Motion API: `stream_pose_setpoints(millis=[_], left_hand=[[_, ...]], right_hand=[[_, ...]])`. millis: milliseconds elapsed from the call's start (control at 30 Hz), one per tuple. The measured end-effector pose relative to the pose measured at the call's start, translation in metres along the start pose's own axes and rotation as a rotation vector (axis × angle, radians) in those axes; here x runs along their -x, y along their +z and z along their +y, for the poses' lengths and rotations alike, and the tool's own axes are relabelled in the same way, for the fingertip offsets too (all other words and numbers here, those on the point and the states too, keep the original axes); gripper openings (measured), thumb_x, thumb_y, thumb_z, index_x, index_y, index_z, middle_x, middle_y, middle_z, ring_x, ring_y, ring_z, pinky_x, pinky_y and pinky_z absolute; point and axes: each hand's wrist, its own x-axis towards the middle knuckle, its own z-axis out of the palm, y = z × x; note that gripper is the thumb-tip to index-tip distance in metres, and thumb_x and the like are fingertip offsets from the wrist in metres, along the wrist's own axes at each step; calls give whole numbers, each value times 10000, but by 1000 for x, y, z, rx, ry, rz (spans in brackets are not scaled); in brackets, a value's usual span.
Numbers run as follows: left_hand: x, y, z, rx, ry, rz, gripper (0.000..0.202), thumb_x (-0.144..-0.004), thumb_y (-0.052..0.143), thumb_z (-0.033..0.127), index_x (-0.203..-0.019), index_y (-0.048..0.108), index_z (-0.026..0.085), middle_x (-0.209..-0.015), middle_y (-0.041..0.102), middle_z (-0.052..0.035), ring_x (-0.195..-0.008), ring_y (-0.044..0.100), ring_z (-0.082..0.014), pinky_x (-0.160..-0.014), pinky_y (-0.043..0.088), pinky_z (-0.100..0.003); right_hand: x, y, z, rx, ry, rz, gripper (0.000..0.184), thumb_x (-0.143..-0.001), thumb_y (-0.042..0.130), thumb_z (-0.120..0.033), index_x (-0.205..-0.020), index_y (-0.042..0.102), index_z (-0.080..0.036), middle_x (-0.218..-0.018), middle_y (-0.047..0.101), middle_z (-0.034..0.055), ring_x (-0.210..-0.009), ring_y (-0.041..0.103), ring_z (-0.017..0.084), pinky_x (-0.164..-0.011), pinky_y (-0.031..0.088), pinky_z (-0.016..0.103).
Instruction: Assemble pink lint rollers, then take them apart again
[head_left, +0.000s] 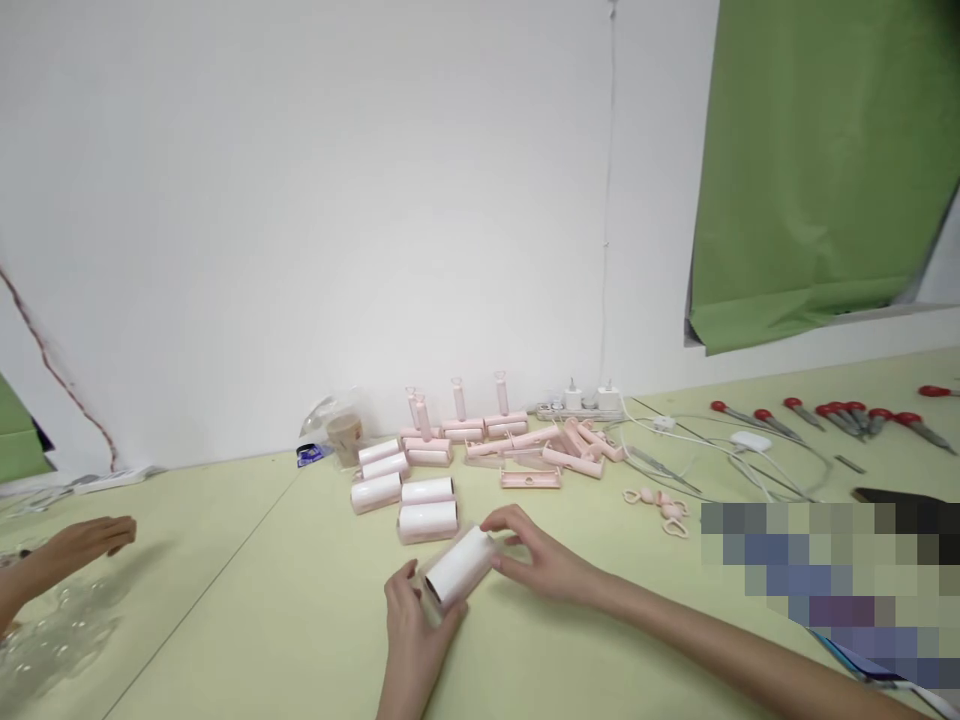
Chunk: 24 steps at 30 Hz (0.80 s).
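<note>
A white lint-roller roll (pixel 459 567), in what looks like a clear cover, is tilted over the table between my two hands. My left hand (pixel 418 612) is closed around its lower left end, with thumb and fingers on opposite sides. At the upper right end, the fingers and thumb of my right hand (pixel 534 562) pinch the roll's edge. Just beyond are several more white rolls (pixel 427 520) in clear covers. Behind them stand pink lint rollers (pixel 459 400) with upright handles, and pink roller frames (pixel 530 480) lie to their right.
Pink heart-shaped pieces (pixel 667 508), white cables (pixel 739 450) and a power strip (pixel 581 410) are on the right. Several red-handled tools (pixel 847 415) lie farther right. At left, another person's hand (pixel 90 540) is above clear bubble plastic (pixel 56 640). A tape roll (pixel 345 438) sits by the wall.
</note>
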Motion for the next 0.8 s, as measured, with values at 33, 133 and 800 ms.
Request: stream_pose_setpoints(millis=[33, 133, 800], left_hand=[[3, 0, 3, 44, -6, -63, 552, -560, 613, 384, -1015, 435, 127, -1002, 490, -116, -891, 528, -267, -807, 429, -428], [-2, 0, 24, 238, -37, -253, 481, -623, 591, 393, -1010, 448, 145, -979, 550, -99, -880, 554, -244, -759, 458, -371], [-83, 40, 120, 66, 173, -315, 407, -726, 452, 433, -1004, 561, 156, -730, 579, -42, -624, 546, -179, -521, 434, -272]], right_hand=[[8, -1, 1, -23, 14, -19, 323, -813, 471, -286, -1127, 423, -226, -1128, 433, 58, -1078, 425, 164, -907, 389, 316], [17, -7, 7, -90, 75, 7, 391, -809, 485, -368, -1168, 411, -230, -1210, 395, 69, -1164, 351, 177, -973, 314, 339], [14, -28, 43, -1853, 753, 387, 330, -728, 588, -388, -956, 528, -156, -808, 624, 56, -763, 610, 175, -684, 520, 307]])
